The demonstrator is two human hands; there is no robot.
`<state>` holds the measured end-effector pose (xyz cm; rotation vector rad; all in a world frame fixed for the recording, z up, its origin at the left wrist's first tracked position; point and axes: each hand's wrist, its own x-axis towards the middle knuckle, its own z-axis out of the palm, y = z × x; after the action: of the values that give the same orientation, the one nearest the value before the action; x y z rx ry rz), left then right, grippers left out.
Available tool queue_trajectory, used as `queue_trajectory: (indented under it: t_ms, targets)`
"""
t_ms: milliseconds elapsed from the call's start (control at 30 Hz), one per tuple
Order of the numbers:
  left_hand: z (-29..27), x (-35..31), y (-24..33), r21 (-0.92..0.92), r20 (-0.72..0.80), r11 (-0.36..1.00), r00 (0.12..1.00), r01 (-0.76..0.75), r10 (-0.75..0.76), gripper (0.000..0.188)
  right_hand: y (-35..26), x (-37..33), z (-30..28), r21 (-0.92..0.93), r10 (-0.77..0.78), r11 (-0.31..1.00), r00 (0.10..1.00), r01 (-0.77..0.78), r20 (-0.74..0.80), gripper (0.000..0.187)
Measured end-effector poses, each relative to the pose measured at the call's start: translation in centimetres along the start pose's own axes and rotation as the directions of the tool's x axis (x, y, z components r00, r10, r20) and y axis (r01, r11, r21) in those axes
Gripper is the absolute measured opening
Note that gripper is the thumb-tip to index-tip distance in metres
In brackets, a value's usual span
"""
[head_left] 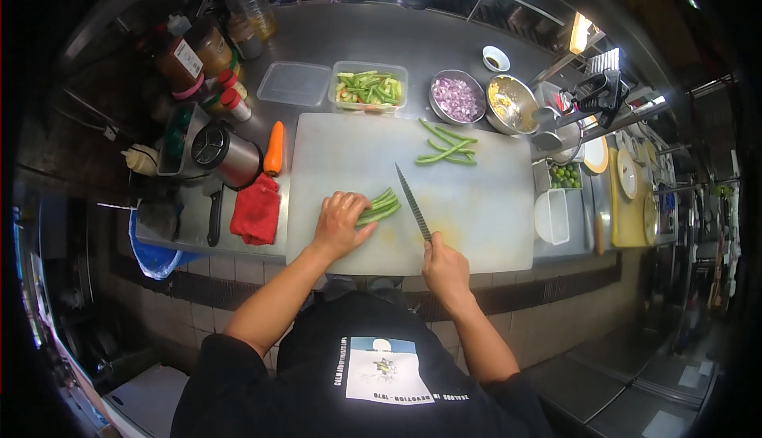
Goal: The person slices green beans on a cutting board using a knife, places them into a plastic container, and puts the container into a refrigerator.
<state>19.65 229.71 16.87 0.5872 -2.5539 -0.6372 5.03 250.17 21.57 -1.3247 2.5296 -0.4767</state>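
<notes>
Green beans [379, 206] lie bunched near the front of the white cutting board [492, 216], pinned under the left hand [340, 222], fingers curled flat over them. The right hand [443, 267] grips a chef's knife [413, 200], blade just beside the bean tips. Cutting well likely calls for tucked fingertips and even, aligned ends. More beans [448, 146] wait farther back.

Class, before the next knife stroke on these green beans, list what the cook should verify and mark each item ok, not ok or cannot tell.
1. Left hand holds the bundle of green beans down: ok.
2. Right hand grips the knife handle: ok.
3. Blade clear of left fingertips: ok, a gap shows.
4. Left fingertips curled back: cannot tell.
5. White cutting board has free room by the blade: ok.
6. Spare green beans lie apart from the cut: ok.
</notes>
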Motion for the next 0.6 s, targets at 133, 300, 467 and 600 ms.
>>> queue_trajectory:
  t_ms: [133,300,467,600]
  targets:
    - [-1.0,1.1,0.6,-0.027,-0.002,0.999,0.999,-0.045,0.045,0.037,-0.7,-1.5,-1.9,-0.050,0.017,0.999,0.996,-0.013,0.088,0.014]
    - [-0.5,2.4,0.5,-0.020,0.109,0.997,0.991,-0.075,0.076,0.034,-1.9,-2.7,-2.0,-0.072,-0.052,0.995,0.985,0.065,0.163,0.009]
    - [0.5,2.8,-0.2,-0.059,0.125,0.994,0.987,-0.093,0.100,0.030,-2.1,-2.7,-1.2,-0.087,-0.016,0.996,0.982,0.033,0.189,0.008]
    - [0.8,3.0,-0.4,-0.074,0.113,0.992,0.988,-0.102,0.110,0.031,-2.6,-2.6,-1.4,-0.059,-0.001,0.998,0.982,0.012,0.187,0.009]
